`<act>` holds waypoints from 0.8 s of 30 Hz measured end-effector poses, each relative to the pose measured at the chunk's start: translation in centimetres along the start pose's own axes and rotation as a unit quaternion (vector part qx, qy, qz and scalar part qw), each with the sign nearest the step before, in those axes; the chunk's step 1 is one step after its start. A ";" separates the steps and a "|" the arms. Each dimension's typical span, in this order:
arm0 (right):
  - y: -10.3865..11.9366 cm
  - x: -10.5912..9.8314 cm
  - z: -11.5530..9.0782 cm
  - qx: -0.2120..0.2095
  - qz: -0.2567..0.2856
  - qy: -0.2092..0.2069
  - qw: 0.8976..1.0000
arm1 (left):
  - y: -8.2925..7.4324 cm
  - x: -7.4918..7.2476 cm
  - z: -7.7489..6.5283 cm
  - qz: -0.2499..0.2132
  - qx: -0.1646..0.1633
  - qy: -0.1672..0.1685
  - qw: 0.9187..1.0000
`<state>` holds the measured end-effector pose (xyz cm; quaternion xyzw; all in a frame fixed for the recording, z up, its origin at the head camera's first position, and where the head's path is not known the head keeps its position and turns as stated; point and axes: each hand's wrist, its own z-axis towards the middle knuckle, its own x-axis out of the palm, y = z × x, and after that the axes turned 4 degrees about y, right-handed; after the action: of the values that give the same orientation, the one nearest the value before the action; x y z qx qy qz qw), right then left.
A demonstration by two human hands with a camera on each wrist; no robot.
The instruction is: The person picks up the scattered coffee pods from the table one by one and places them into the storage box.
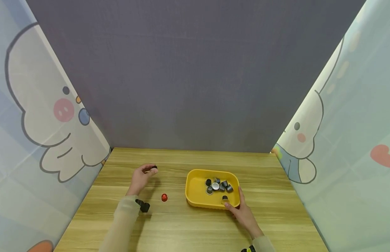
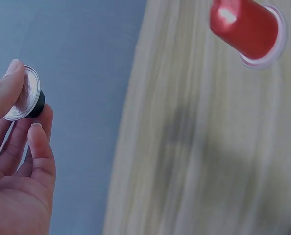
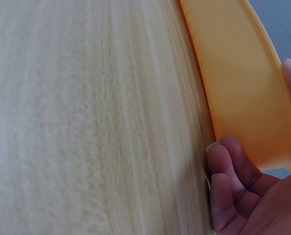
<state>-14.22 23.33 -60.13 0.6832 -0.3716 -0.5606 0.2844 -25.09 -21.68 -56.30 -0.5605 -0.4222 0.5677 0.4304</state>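
Observation:
My left hand [image 1: 139, 178] pinches a dark coffee capsule [image 2: 29, 100] between thumb and fingers, raised over the left part of the table. In the left wrist view the capsule's silver lid faces my thumb. A red coffee capsule [image 1: 164, 197] stands on the table, nearer to me than that hand. My right hand [image 1: 244, 213] grips the near right corner of a yellow tray [image 1: 195, 199], thumb at the rim and fingers curled low against the outer wall [image 3: 248, 93]. Several dark capsules [image 1: 222, 187] lie inside the tray, one with its white lid [image 1: 215, 186] up. Another capsule [image 1: 225, 198] sits near my right thumb.
The wood-grain table [image 1: 169, 227] ends at a dark grey panel [image 1: 188, 87] behind. Printed cartoon sheets stand along the left [image 1: 34, 115] and right [image 1: 349, 140] sides. A black wrist strap [image 1: 144, 205] sits on my left sleeve.

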 end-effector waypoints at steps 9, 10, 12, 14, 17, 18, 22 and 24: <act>0.0 0.0 0.0 -0.001 -0.001 0.000 1.000 | -2.2 0.3 -0.2 -0.022 0.029 0.010 0.999; 0.0 0.0 0.0 -0.002 -0.002 0.000 1.000 | -2.3 0.4 -0.2 -0.023 0.030 0.011 0.999; 0.0 0.0 0.0 -0.004 -0.003 -0.001 1.000 | -2.6 0.4 -0.2 -0.023 0.031 0.013 0.999; 0.0 0.0 0.0 -0.004 -0.005 -0.001 1.000 | -2.7 0.6 -0.3 -0.019 0.035 0.012 0.999; 0.0 0.0 0.0 -0.002 -0.004 0.000 1.000 | -2.8 0.8 -0.3 -0.004 0.041 0.011 0.999; 0.0 0.0 0.0 -0.001 -0.004 0.000 1.000 | -2.8 0.9 -0.3 0.001 0.043 0.010 0.999; -0.1 0.0 0.0 0.000 -0.001 0.001 1.000 | -2.8 1.4 -0.3 0.006 0.057 0.012 0.998; -0.1 0.0 0.0 -0.001 0.000 0.001 1.000 | -2.8 1.7 -0.3 0.005 0.066 0.014 0.998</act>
<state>-14.23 23.40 -60.24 0.6833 -0.3705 -0.5605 0.2857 -24.78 -19.32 -54.05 -0.5409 -0.3751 0.5882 0.4699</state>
